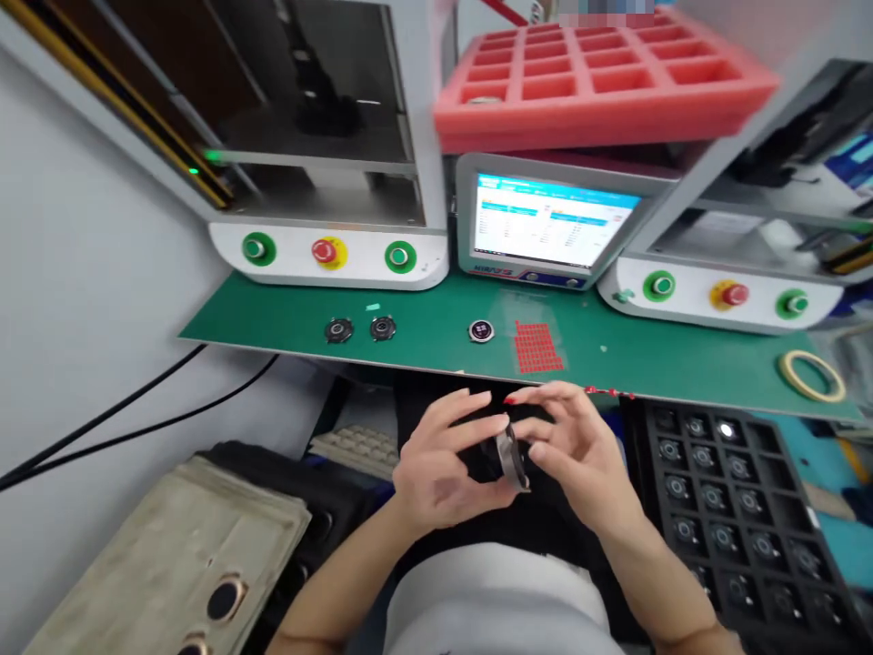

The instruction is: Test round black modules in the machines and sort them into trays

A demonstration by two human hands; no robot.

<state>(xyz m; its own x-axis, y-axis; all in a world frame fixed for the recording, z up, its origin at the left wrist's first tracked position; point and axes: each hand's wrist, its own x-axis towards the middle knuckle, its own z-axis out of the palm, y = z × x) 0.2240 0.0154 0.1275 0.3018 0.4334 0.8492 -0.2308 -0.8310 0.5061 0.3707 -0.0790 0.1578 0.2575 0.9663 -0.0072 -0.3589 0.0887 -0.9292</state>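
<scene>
My left hand (pixel 443 459) grips a round watch case (pixel 510 457) by its rim, thumb below and fingers above, the case turned nearly edge-on. Close to its right side is my right hand (pixel 579 455), fingers apart and curved towards the case. A small red sticker (pixel 508 400) shows at the right index fingertip. Whether the right fingers touch the case is hard to tell. Beyond the hands, on the green bench (pixel 423 314), lie a watch (pixel 481 331), a sheet of red stickers (pixel 538 347) and two dark round watch parts (pixel 339 329).
A black tray (pixel 733 509) of round watch parts stands at right. Several red stickers (pixel 610 392) hang on the bench edge near a tape roll (pixel 811 377). A monitor (pixel 549 223) under a pink foam tray (pixel 587 118) sits between two button panels. Watches lie on a pale stack (pixel 170 546).
</scene>
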